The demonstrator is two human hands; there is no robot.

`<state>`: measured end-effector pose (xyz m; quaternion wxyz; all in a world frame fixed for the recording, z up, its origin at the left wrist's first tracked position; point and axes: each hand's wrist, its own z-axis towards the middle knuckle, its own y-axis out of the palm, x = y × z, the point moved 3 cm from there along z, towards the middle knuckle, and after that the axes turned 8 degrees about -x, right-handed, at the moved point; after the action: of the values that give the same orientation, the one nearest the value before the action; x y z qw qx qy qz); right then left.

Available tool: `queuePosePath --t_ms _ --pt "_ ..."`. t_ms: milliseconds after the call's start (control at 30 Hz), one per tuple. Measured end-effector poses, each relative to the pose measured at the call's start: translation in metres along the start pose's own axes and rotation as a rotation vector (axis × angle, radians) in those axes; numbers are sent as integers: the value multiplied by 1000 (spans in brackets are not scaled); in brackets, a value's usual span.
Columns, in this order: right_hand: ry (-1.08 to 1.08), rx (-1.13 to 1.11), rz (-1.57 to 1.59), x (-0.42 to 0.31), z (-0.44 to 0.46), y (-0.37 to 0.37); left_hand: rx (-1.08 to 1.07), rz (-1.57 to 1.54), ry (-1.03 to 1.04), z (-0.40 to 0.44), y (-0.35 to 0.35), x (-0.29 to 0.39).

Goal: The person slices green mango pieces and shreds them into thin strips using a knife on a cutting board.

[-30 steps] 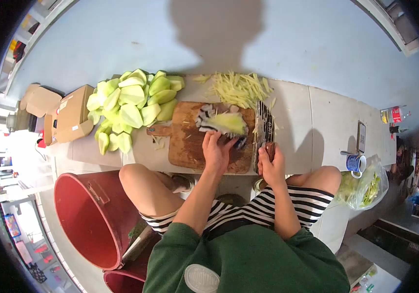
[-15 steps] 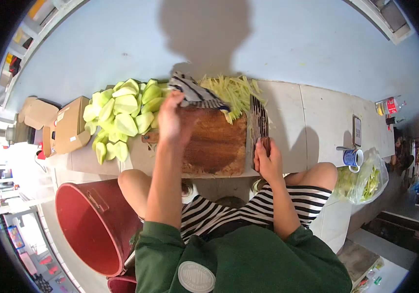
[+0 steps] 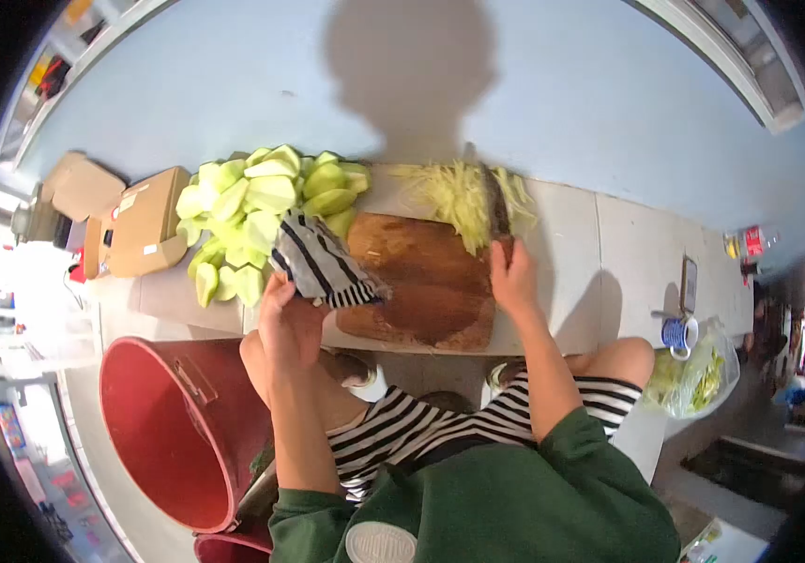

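In my left hand (image 3: 290,314) is a black-and-white striped cloth (image 3: 313,261), pinched at its lower edge and held over the left side of the wooden cutting board (image 3: 421,281). My right hand (image 3: 513,277) grips the handle of a knife (image 3: 496,202), its dark blade pointing away from me past the board's right side. Pale-green shreds (image 3: 449,197) lie in a heap behind the board, and the blade overlaps them in view. To the left, a pile of peeled pale-green fruit pieces (image 3: 271,192) rests partly behind the cloth.
A cardboard box (image 3: 144,230) stands left of the pile. Red buckets (image 3: 168,432) are at my lower left. On the right are a phone (image 3: 690,286), a blue-and-white mug (image 3: 676,336), a plastic bag (image 3: 703,380) with green contents, and a bottle (image 3: 750,242). The wall rises behind.
My left hand has brought the cloth down and left, from the board's back edge to its left side. My right hand has moved the knife slightly farther away from me, over the shreds.
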<state>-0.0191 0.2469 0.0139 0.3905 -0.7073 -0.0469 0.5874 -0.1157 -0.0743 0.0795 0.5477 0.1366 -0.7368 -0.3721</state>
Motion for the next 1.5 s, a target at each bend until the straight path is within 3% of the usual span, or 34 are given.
queuePosePath --t_ms 167,267,333,433,567,700,767,833,967,1033,1167,1233,1400,1467,1500 --pt "-119 -36 -30 -35 -12 6 37 -133 45 -21 -41 -8" --pt "-134 -235 -90 -56 -30 30 65 -174 106 -21 -56 -13" --pt "-86 -498 -47 -81 -43 49 100 -208 137 -20 -60 -12" --pt "-135 -692 -46 -70 -47 88 122 -249 218 -19 -67 -9" --pt "-167 -658 -99 -44 -40 112 137 -271 180 -18 -76 -14" --pt "-168 -473 -225 -1 -2 72 210 -264 158 -24 -72 -15" --pt "1 -462 -112 2 19 43 190 -265 139 -25 -71 -17" --pt "311 -483 -21 21 46 24 130 -255 99 -23 -76 -23" --pt "68 -498 -289 6 82 -9 155 -269 61 -19 -81 -36" --pt "-258 -274 -340 -23 85 -24 154 -231 53 -19 -74 -38" --pt "-139 -264 -263 -107 48 -70 112 -208 -25 -17 -79 -56" --pt "-186 -106 -64 -127 23 -85 -11 -104 -103 -11 -74 -66" --pt "-289 70 126 -33 21 -24 -149 -203 -199 -6 -4 -72" --pt "-153 -93 -250 -5 22 -9 -81 -259 -230 -14 47 -55" --pt "-172 -78 -256 -12 35 -14 14 -331 -237 -14 63 -52"
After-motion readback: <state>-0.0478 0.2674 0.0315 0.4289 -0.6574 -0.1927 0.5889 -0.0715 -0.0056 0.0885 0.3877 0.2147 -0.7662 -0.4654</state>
